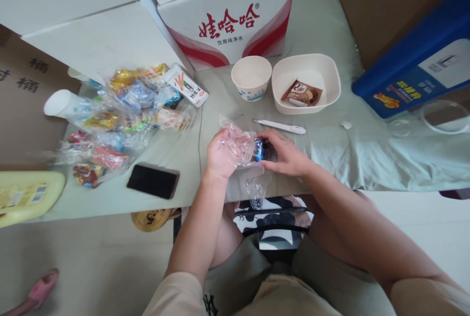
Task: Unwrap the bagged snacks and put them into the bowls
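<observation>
My left hand (223, 152) is wrapped in a crinkled clear plastic bag (246, 147), its fingers bent around the film. From the right, my right hand (284, 153) grips a small blue item (260, 149) at the bag's edge, thumb and fingers on either side of it. The bag partly covers the item, so its exact kind cannot be made out. Loose film hangs below the hands over the table edge. Just beyond my right hand lies a white pen-shaped cutter (281, 126).
Bagged snacks (135, 96) are heaped at the left, beside a phone (153, 181). A paper cup (251, 76) and a white tub (332, 74) holding a brown snack packet (301, 93) stand behind. A large carton (231, 17) backs the table; a blue container (411, 61) is right.
</observation>
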The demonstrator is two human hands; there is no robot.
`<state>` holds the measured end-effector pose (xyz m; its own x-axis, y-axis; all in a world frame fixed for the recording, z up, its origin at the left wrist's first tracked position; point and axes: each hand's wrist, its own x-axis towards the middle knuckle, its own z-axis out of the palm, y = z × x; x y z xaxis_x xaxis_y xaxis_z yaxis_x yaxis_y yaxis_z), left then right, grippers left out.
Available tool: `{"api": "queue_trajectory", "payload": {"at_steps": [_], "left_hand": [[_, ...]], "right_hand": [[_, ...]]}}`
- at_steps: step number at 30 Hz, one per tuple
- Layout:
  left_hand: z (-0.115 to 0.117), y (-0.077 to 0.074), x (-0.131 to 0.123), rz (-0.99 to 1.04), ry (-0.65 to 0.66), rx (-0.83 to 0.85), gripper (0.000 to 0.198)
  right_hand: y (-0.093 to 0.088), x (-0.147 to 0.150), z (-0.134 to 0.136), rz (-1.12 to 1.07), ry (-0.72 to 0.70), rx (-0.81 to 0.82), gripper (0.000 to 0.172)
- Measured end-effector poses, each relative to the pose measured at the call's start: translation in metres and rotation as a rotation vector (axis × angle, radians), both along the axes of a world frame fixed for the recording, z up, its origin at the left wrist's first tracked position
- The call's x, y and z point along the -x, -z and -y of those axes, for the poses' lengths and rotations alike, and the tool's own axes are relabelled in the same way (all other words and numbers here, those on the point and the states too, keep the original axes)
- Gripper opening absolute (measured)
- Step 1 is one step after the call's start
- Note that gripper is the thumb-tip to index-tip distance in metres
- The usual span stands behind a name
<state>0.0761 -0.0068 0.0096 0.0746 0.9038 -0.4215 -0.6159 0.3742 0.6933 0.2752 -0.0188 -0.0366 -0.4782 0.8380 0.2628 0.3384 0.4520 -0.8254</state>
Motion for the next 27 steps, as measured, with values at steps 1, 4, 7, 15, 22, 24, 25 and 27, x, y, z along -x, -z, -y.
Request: {"api": "queue_trajectory", "payload": {"at_steps": [1, 4, 7, 15, 22, 24, 25, 27], "left_hand": [[-0.0001, 0.0003, 0.0, -0.011, 0.002, 0.004, 0.022], [-0.0004, 0.002, -0.0003, -0.054, -0.005, 0.007, 0.024], [-0.0002, 0.0035, -0.0009, -0.056, -0.012, -0.006, 0.022], [0.0015, -0.0036, -0.0027, -0.063, -0.004, -0.015, 0.024], [0.0029, -0.0056, -0.003, -0.087, 0.011, -0.037, 0.024], [0.0035, -0.0048, -0.0031, -0.08, 0.023, -0.063, 0.024], [0.0039, -0.0046, -0.0033, -0.074, 0.026, -0.072, 0.024], [0.0046, -0.0051, -0.0038, -0.065, 0.024, -0.07, 0.024]], "right_hand": [[0.0002, -0.0002, 0.0, 0.007, -0.001, 0.003, 0.065], [0.0011, -0.0005, -0.0004, 0.031, -0.004, 0.003, 0.065], [0.0021, -0.0001, -0.001, 0.043, -0.002, -0.002, 0.066], [0.001, 0.0003, -0.0007, 0.059, 0.006, -0.003, 0.065], [0.0019, 0.001, -0.0005, 0.059, 0.009, -0.018, 0.064], [0.0021, 0.0011, -0.0003, 0.061, 0.009, -0.018, 0.065], [0.002, 0.0011, -0.0002, 0.061, 0.007, -0.018, 0.065], [0.0018, 0.0008, 0.0, 0.06, -0.003, -0.021, 0.065]]}}
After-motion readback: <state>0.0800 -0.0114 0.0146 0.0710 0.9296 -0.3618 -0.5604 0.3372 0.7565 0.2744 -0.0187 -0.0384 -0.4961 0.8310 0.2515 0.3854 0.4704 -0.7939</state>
